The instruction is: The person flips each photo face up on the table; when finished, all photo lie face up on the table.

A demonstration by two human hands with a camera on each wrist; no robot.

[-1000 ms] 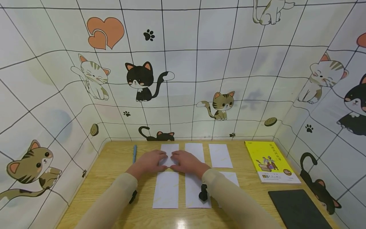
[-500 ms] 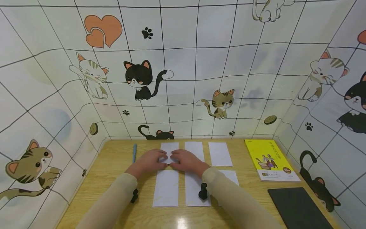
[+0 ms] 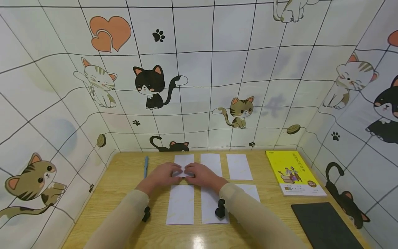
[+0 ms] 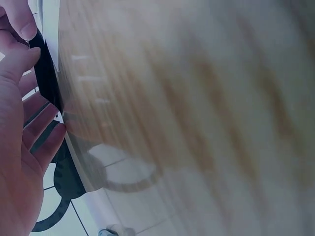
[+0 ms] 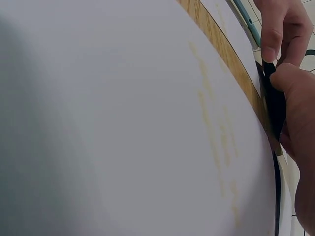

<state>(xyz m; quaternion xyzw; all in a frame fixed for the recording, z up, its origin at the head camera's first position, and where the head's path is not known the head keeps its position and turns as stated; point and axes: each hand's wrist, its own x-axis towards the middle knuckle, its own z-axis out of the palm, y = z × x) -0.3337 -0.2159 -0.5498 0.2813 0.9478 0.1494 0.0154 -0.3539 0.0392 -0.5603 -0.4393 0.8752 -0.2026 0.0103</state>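
— Where is this?
— A light wood-grain table fills the lower half of the head view, glossy enough to throw back a white gleam at bottom centre. Behind it and on both sides rises a white sheet backdrop with rippling black grid lines, printed with cartoon cats, paw prints and, at upper left, orange hearts.

— And the hands?
— A person in beige sleeves reaches in from the bottom edge. The left hand and right hand almost meet just left of centre, thumbs and fingers pinching the near edge of the top-left white paper. The wrist views show a dark strip in that grip; whether it is the paper's shaded underside, I cannot tell.

— What surrounds them?
— Five more white papers, laid in two rows, some partly covered by the right arm. A blue pen lies left of the papers; at right, a yellow-covered book sits above a flat black rectangle.
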